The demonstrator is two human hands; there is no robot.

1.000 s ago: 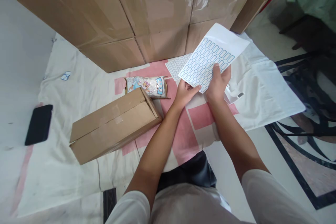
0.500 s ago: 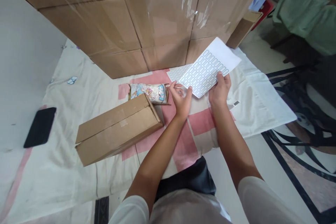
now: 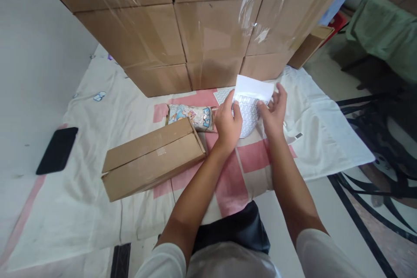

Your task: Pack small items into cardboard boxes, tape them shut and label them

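Observation:
A white sticker sheet [image 3: 249, 108] printed with rows of small outlined labels is held up between my hands, its blank end away from me. My left hand [image 3: 229, 121] grips its left edge, thumb on the printed face. At the right edge, my right hand [image 3: 273, 110] pinches it with the thumb in front, the other fingers partly spread behind. Under and behind it, another printed sheet [image 3: 223, 94] lies on the cloth. Just left of my left hand is a shiny printed packet [image 3: 192, 117], partly hidden by a closed cardboard box [image 3: 154, 156].
Stacked, taped cardboard boxes [image 3: 215, 30] form a wall at the back. A black flat device [image 3: 57, 150] lies at the left on the pale cloth [image 3: 87, 208]. A small barcode label [image 3: 299, 136] is right of my right wrist. Black metalwork [image 3: 374, 139] stands at the far right.
The sheet has been turned more upright and brought left and lower, bending slightly. My left hand now holds its left edge instead of its near corner. The camera view has shifted slightly.

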